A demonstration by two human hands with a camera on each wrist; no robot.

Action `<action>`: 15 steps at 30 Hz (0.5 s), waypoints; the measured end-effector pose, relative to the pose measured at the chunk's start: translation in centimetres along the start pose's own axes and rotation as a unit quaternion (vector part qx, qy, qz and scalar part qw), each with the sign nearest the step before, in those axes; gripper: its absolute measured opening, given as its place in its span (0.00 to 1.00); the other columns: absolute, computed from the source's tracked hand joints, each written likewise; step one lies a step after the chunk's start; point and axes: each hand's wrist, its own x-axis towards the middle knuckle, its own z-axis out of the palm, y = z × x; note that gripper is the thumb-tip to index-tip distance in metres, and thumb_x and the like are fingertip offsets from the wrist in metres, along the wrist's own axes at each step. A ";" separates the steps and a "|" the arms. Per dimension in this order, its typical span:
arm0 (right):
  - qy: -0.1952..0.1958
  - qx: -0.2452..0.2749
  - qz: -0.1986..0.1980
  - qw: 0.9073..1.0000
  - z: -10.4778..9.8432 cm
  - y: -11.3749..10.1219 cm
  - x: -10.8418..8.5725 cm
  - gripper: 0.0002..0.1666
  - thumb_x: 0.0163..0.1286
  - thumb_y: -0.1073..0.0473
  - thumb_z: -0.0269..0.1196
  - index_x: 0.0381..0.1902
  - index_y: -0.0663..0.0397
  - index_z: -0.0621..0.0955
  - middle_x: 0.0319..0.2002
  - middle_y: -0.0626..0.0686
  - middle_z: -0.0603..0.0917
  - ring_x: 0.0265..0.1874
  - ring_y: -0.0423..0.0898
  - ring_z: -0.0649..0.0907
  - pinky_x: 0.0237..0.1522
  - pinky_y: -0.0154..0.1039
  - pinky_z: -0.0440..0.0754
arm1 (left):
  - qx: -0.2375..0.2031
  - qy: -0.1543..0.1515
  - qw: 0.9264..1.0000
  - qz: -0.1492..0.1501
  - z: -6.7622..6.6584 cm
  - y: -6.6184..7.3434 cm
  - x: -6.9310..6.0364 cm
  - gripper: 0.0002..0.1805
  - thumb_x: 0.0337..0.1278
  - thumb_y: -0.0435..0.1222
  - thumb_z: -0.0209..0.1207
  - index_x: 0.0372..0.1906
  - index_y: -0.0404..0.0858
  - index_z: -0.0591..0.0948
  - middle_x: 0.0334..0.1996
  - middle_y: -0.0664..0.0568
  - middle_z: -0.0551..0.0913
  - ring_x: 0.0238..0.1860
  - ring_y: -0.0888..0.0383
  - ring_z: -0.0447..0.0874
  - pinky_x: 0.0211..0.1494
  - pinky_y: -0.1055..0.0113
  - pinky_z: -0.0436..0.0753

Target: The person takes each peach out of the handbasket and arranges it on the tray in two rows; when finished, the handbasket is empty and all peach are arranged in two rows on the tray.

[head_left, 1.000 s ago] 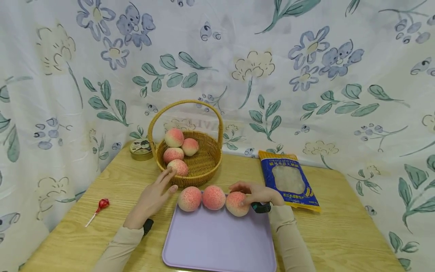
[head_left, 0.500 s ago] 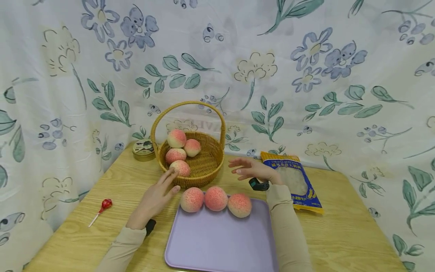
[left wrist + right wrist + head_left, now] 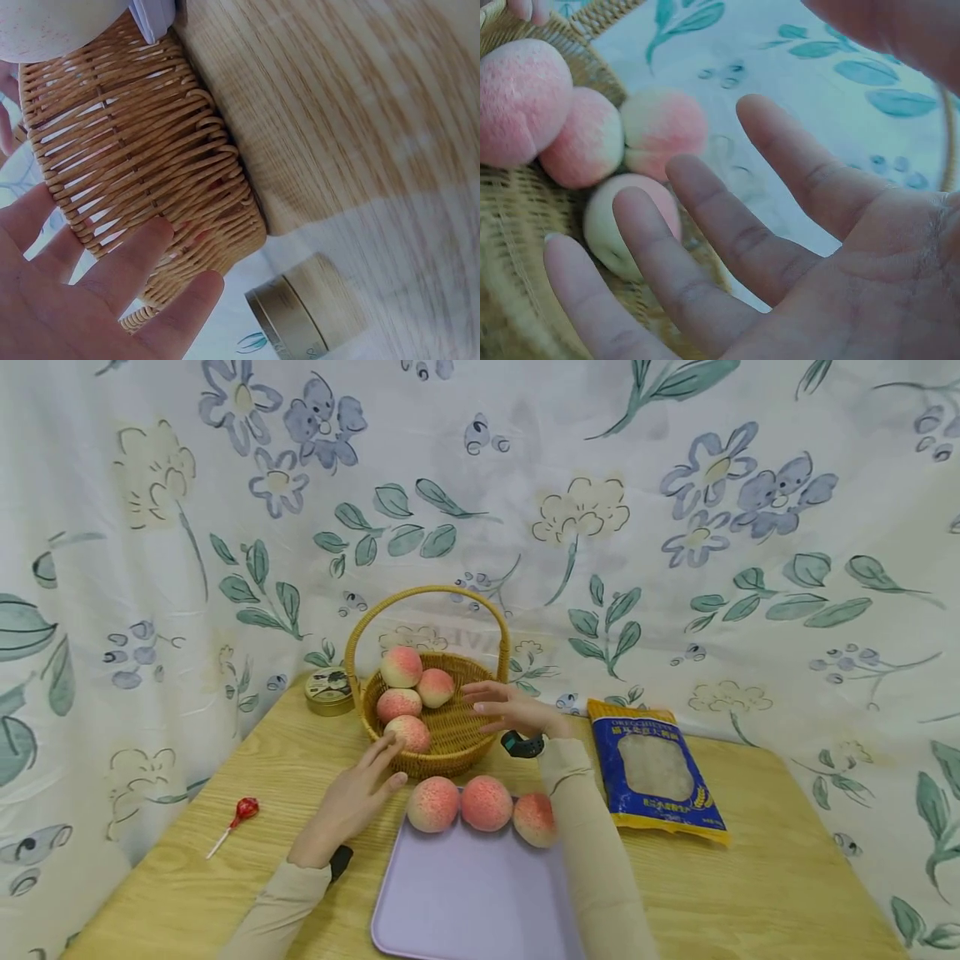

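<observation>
Right hand (image 3: 517, 710): fingers extended and spread apart, positioned over the right side of the wicker basket (image 3: 442, 766), with the fingertips directed toward the left. Left hand (image 3: 352, 802): fingers extended and separated, located at the front left of the basket rim; in the head view the fingertips overlap the front peach (image 3: 415, 735), but contact with the peach or the weave cannot be determined. Basket contents: four peaches (image 3: 401, 667), grouped along the left side, near the base of the arched handle (image 3: 431, 589). A lavender tray (image 3: 480, 893) lies flat on the wood-grain table (image 3: 750, 868) in front of the basket. Three more peaches (image 3: 487, 803) form a row along the far edge of the tray; the rightmost is partly covered by the right sleeve (image 3: 600, 852). A dark wristband (image 3: 522, 744) is fitted at each wrist. To the right of the basket, apart from it, lies a blue and yellow packet of orecchiette (image 3: 656, 768), its translucent window facing up. A round tin (image 3: 328, 692) stands just beside the basket on the left. Nearer the left edge of the table lies a red lollipop (image 3: 246, 808) with a white stick. A white floral cloth (image 3: 480, 510) hangs behind the table.
</observation>
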 end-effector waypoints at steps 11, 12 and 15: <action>-0.025 0.019 0.047 0.998 2.6 1.2 5.0 0.32 0.76 0.62 0.46 0.75 0.60 0.55 0.75 0.65 0.55 0.73 0.64 0.59 0.65 0.64 0.67 | -0.002 -0.003 1.000 -0.006 -0.1 0.2 0.1 0.32 0.72 0.53 0.46 0.74 0.43 0.62 0.75 0.45 0.58 0.57 0.30 0.76 0.58 0.36 0.72; -0.022 0.019 0.052 0.998 2.8 1.3 5.4 0.32 0.76 0.62 0.47 0.75 0.61 0.55 0.75 0.65 0.55 0.73 0.64 0.60 0.65 0.64 0.67 | -0.002 -0.004 1.000 -0.007 -0.1 0.2 0.0 0.32 0.72 0.53 0.46 0.74 0.43 0.62 0.75 0.45 0.58 0.58 0.30 0.76 0.58 0.36 0.72; -0.012 0.012 0.067 0.998 3.3 1.6 6.2 0.32 0.77 0.61 0.48 0.74 0.60 0.56 0.74 0.64 0.57 0.72 0.62 0.62 0.65 0.63 0.68 | -0.001 -0.001 1.000 -0.007 -0.1 0.3 0.0 0.32 0.72 0.53 0.45 0.74 0.42 0.63 0.75 0.45 0.59 0.58 0.31 0.76 0.58 0.36 0.73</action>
